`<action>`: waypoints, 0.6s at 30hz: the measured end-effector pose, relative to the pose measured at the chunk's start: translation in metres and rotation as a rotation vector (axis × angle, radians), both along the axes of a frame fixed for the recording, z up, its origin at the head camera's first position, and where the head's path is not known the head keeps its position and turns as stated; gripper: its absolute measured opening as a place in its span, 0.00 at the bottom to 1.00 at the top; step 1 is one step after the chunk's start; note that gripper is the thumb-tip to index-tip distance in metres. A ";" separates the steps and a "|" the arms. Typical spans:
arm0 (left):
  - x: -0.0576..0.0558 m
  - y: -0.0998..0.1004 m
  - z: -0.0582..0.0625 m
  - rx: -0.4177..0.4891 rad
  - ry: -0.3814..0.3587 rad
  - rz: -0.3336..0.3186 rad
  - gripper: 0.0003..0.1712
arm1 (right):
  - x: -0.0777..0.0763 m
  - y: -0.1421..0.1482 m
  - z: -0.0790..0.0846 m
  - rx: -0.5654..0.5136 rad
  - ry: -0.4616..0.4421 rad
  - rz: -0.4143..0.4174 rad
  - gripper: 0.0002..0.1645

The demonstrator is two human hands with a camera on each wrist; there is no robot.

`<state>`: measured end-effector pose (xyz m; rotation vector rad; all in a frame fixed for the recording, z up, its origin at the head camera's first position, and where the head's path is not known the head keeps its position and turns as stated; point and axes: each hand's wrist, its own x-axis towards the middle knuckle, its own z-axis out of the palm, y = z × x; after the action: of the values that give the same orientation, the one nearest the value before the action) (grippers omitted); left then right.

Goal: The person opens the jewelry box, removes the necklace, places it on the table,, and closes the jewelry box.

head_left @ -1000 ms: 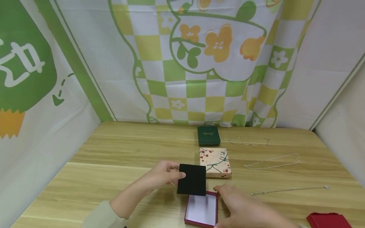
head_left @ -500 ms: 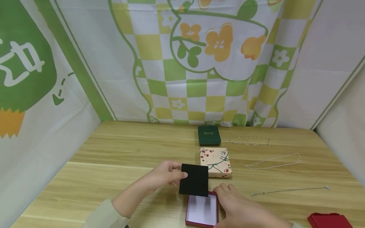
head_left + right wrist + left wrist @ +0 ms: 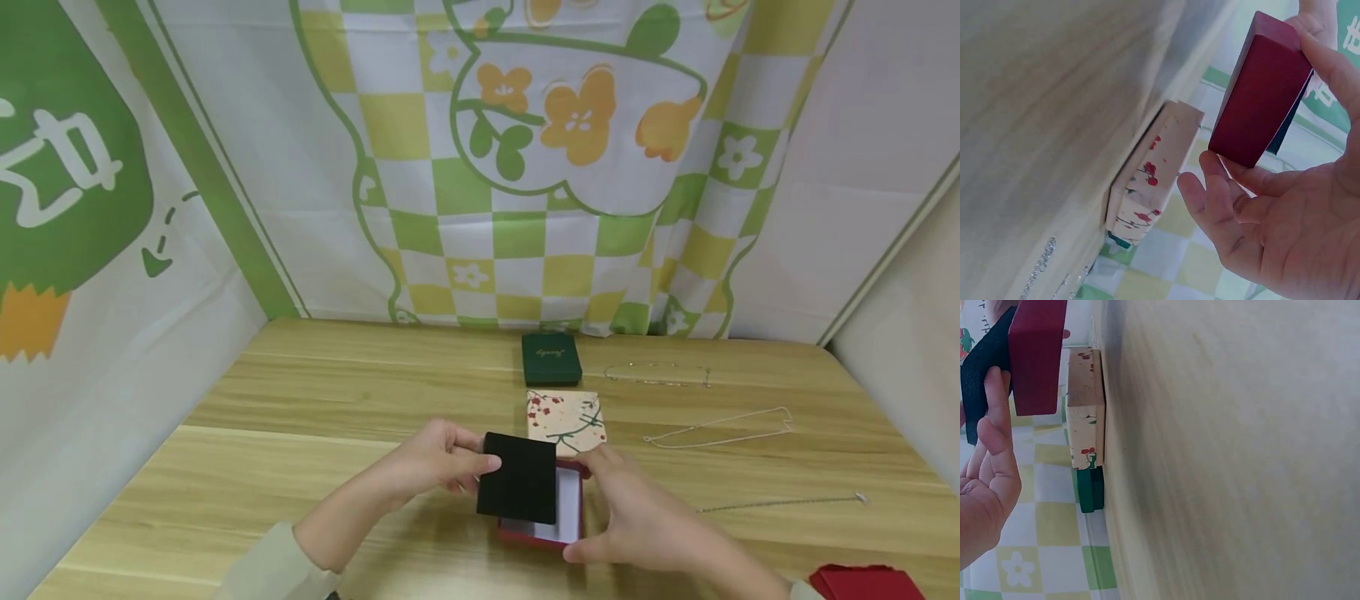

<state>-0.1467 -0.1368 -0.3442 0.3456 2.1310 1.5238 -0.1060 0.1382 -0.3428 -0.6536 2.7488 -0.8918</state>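
Observation:
A square black pad is pinched in my left hand, thumb on its top face. Just beneath and to the right is a shallow red box with a white inside, partly covered by the pad in the head view. My right hand grips this box, thumb at its near end and fingers at its far end. Both wrist views show the red box raised off the table. In the left wrist view the pad looks thick and lies against the box's open side.
Behind the hands lie a cream box with a floral print and a dark green box. To the right, a necklace, another thin chain and a straight chain are spread out. Something red sits at the near right.
My right hand has taken hold of the red box and lifted it up and away from me, under the black pad. The left hand with the pad has shifted slightly right.

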 end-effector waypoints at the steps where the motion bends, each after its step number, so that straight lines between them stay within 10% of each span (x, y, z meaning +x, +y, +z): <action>1: 0.000 0.000 0.000 0.000 0.002 0.001 0.14 | -0.001 0.000 0.001 0.001 0.016 -0.009 0.55; 18: -0.004 -0.006 0.016 -0.071 0.074 0.032 0.16 | -0.010 -0.014 0.012 0.045 0.186 -0.052 0.51</action>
<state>-0.1504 -0.1428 -0.3287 0.3499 2.2520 1.4693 -0.1161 0.1237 -0.3306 -0.6924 2.9531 -0.8156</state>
